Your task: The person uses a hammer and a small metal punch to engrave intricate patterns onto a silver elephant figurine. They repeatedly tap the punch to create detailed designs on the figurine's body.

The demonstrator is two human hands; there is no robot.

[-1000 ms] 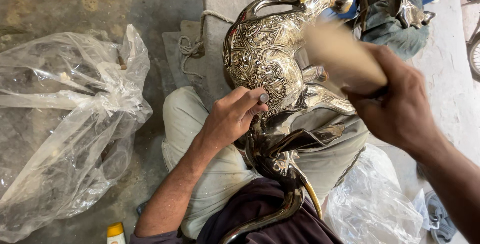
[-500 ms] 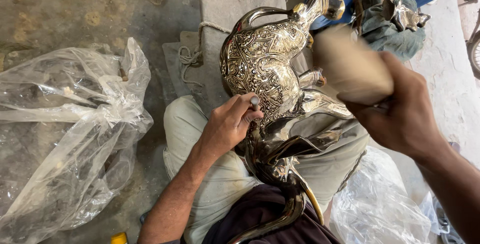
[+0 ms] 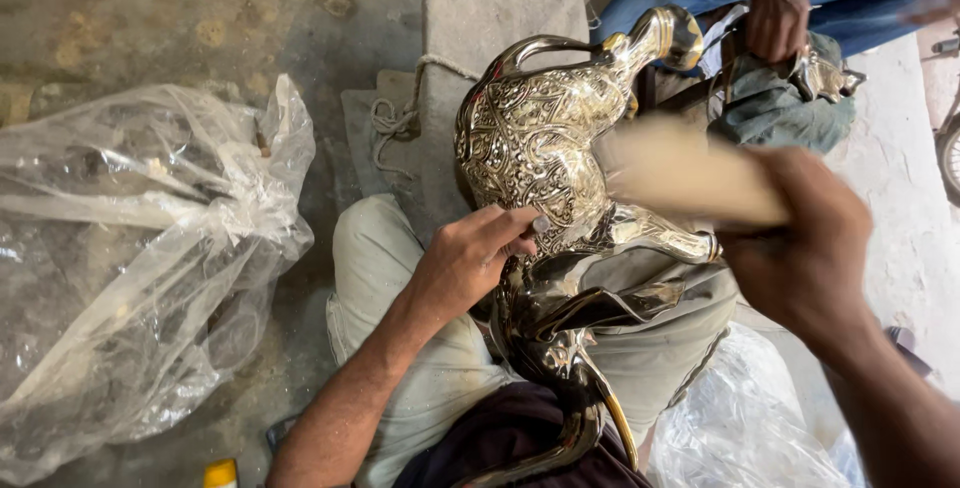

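Note:
A shiny engraved metal animal figure point(image 3: 540, 158), elephant-shaped with a curled trunk at the top, rests on my lap. My left hand point(image 3: 470, 263) pinches a small tool against its patterned flank near the legs. My right hand point(image 3: 800, 248) grips a pale wooden mallet point(image 3: 680, 173), blurred by motion, just to the right of the figure's body. The lower part of the figure point(image 3: 560, 348) lies across my light trousers.
A crumpled clear plastic bag point(image 3: 140, 258) lies on the concrete floor at left. Another plastic sheet point(image 3: 740, 428) sits at lower right. A grey block with rope point(image 3: 480, 18) stands behind the figure. Another person's hand point(image 3: 775, 18) holds a smaller metal piece point(image 3: 825, 73) at top right.
The mallet in my right hand has swung lower toward the figure's side. My left hand stays pressed on the flank. The view has drifted slightly.

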